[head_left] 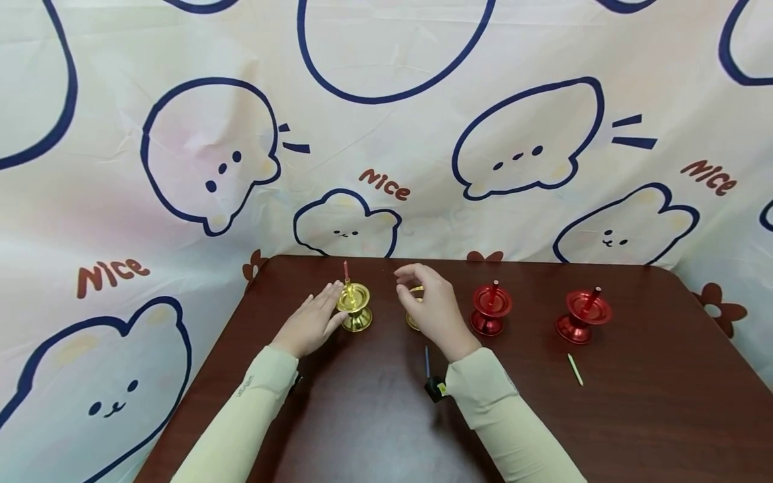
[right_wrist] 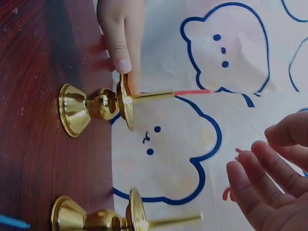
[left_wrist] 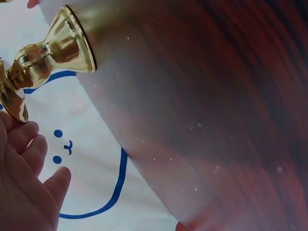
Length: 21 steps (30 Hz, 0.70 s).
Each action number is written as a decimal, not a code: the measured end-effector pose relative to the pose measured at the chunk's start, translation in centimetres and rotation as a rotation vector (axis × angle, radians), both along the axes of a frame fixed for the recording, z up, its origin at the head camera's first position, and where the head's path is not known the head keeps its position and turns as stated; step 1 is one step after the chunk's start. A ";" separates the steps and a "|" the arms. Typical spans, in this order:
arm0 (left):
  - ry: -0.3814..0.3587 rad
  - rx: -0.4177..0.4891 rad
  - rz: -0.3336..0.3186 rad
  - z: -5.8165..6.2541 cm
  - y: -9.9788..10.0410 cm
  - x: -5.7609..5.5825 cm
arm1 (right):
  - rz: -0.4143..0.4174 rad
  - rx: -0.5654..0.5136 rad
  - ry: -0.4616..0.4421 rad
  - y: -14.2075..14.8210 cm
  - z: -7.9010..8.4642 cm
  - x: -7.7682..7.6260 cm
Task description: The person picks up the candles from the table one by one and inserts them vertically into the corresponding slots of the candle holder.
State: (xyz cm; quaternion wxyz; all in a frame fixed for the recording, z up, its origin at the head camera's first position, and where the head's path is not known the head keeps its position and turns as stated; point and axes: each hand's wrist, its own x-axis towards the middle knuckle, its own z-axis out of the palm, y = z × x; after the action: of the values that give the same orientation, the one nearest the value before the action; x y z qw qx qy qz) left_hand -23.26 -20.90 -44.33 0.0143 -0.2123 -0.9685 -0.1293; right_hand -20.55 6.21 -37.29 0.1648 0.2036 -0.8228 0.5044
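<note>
At the left, a gold candle holder [head_left: 356, 310] stands upright with a thin pink candle [right_wrist: 192, 92] in its tube. My left hand [head_left: 311, 318] is beside it with fingers extended, the thumb and fingertips touching the rim of its dish. A second gold candle holder [right_wrist: 138, 216] is to the right, mostly hidden behind my right hand [head_left: 431, 305] in the head view. Its tube shows no candle in the right wrist view. My right hand hovers above this holder, fingers loosely bent and apart from it, with nothing held.
Two red candle holders [head_left: 491, 308] [head_left: 583, 315] stand farther right on the dark wooden table [head_left: 362, 416]. A blue candle [head_left: 427, 362] lies near my right wrist, and a pale green candle [head_left: 576, 369] lies before the rightmost holder. A printed curtain [head_left: 423, 147] hangs behind.
</note>
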 end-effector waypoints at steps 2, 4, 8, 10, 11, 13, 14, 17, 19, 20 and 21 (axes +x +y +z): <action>-0.009 0.014 0.006 -0.1 0.0 0.0 | -0.019 -0.003 -0.022 0.7 -0.1 0.4; -0.010 0.029 0.010 -0.2 0.0 0.0 | -0.043 -0.007 -0.038 1.3 -0.3 0.7; 0.018 0.048 0.044 0.1 0.0 0.1 | -0.088 -0.020 -0.051 2.4 -1.0 1.3; 0.040 0.067 0.062 0.4 0.0 0.2 | -0.109 -0.026 -0.055 2.9 -1.3 1.6; 0.052 0.074 0.068 0.6 0.1 0.3 | -0.123 -0.025 -0.057 3.1 -1.4 1.7; 0.078 0.085 0.076 1.2 0.2 0.5 | -0.142 -0.027 -0.062 3.4 -1.6 2.0; 0.092 0.086 0.077 1.4 0.3 0.7 | -0.148 -0.032 -0.065 3.6 -1.7 2.2; 0.159 0.088 0.091 2.0 0.6 1.3 | -0.151 -0.042 -0.083 3.8 -2.1 2.6; 0.211 0.101 0.115 2.0 0.8 1.8 | -0.148 -0.046 -0.095 3.9 -2.5 2.8; 0.237 0.113 0.128 2.0 1.0 2.2 | -0.148 -0.045 -0.103 4.0 -2.7 2.9; 0.261 0.127 0.138 1.9 1.1 2.5 | -0.152 -0.043 -0.113 4.0 -3.0 3.0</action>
State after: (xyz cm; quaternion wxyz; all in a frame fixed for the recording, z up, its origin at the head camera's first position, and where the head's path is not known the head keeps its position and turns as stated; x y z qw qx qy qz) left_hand -20.75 -19.77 -42.41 0.1623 -0.1590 -0.9605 -0.1604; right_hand -17.60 10.21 -40.32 0.1604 0.1082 -0.8328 0.5186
